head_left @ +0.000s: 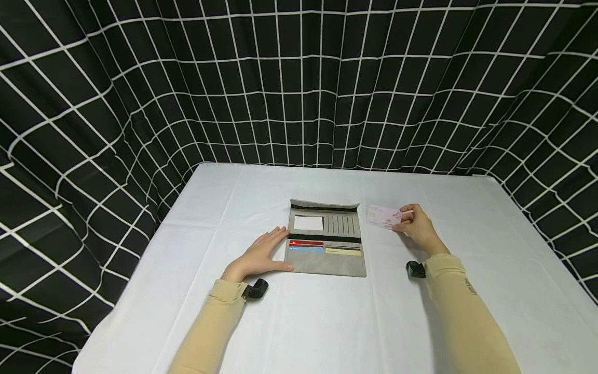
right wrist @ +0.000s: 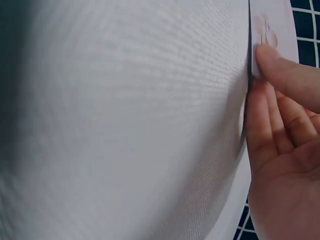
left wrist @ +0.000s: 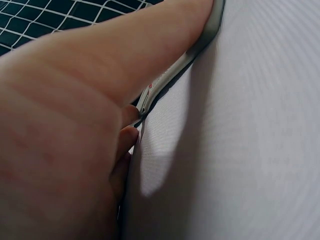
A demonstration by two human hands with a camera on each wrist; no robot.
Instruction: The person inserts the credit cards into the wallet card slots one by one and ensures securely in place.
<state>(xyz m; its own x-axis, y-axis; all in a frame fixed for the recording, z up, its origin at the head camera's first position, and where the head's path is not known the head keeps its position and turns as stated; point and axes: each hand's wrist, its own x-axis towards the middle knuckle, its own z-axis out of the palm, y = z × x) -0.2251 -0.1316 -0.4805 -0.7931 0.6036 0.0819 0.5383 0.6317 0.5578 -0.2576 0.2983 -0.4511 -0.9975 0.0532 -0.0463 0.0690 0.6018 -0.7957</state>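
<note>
An opened grey wallet (head_left: 327, 266) lies flat on the white table, with red, blue and cream cards in its lower slots and a white card (head_left: 308, 223) in its upper window. My left hand (head_left: 261, 254) rests at the wallet's left edge, fingers straight, thumb and fingertips touching it. In the left wrist view, the palm (left wrist: 60, 130) hides most of the wallet. To the right of the wallet, my right hand (head_left: 419, 228) pinches a pale pink card (head_left: 382, 216) with a printed pattern by its right end. The right wrist view shows the thumb (right wrist: 287, 75) on top of it.
The white cloth (head_left: 327, 322) covers the table and shows faint creases. Black curtains with a white grid (head_left: 299, 78) hang behind the table and at both sides. A small dark camera sits on each wrist.
</note>
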